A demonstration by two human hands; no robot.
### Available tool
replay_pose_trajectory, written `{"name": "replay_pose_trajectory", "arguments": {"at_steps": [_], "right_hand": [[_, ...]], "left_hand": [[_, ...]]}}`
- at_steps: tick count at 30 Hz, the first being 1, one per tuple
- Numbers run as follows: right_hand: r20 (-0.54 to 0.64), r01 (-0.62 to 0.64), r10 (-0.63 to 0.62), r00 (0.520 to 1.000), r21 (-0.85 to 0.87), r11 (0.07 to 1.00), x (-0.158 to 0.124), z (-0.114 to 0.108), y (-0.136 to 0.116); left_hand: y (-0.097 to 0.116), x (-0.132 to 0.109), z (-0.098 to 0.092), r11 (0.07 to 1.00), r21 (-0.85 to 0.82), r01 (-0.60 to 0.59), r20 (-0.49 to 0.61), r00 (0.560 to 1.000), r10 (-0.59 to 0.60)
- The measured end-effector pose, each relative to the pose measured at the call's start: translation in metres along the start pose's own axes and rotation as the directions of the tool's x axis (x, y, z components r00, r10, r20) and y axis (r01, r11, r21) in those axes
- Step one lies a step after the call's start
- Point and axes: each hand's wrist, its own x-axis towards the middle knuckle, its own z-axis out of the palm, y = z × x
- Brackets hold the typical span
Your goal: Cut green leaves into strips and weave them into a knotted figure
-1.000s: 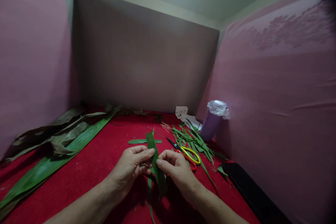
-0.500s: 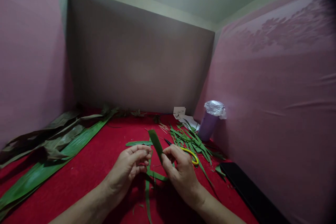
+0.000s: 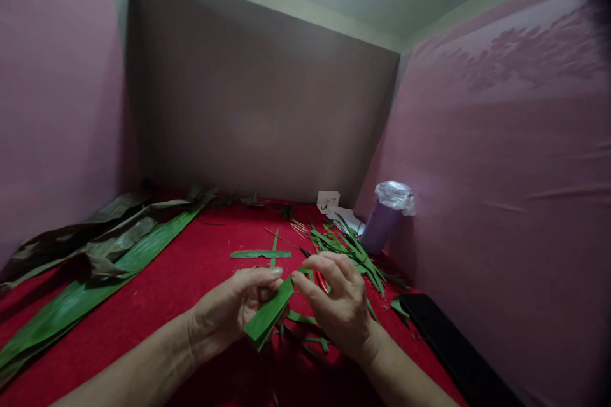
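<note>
Grip: left hand (image 3: 237, 310), right hand (image 3: 342, 309) on leaf strip (image 3: 268, 317), now tipped leftward

The leaf strip (image 3: 268, 315) lies between left hand (image 3: 229, 313) and right hand (image 3: 342, 308), cup (image 3: 386, 222) behind right, long leaves (image 3: 95, 267) left.

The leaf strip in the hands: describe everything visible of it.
The leaf strip is a flat, dark green band that looks like fresh leaf. It seems folded double, with two layers showing at its lower end. It slants from lower left up to the right, held above the red cloth. The left hand pinches its middle and the right hand pinches its upper end. The lower end sticks out free.
</note>
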Motion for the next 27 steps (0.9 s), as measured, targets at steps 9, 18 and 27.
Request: {"name": "replay_pose_trajectory", "arguments": {"at_steps": [9, 18, 27], "right_hand": [[0.042, 0.099, -0.096, 0.994, -0.062, 0.993, -0.003, 0.002, -0.002], [0.109, -0.568, 0.580, 0.808, 0.409, 0.714, -0.004, 0.006, -0.013], [0.591, -0.731, 0.601, 0.538, 0.682, -0.016, -0.005, 0.026, -0.024]], "left_hand": [[-0.004, 0.003, -0.007, 0.986, 0.152, -0.072, 0.088, 0.994, 0.059], [-0.007, 0.007, -0.010, 0.969, 0.182, -0.166, -0.037, 0.984, 0.175], [-0.010, 0.007, -0.005, 0.906, 0.374, -0.199, -0.096, 0.963, 0.251]]}}
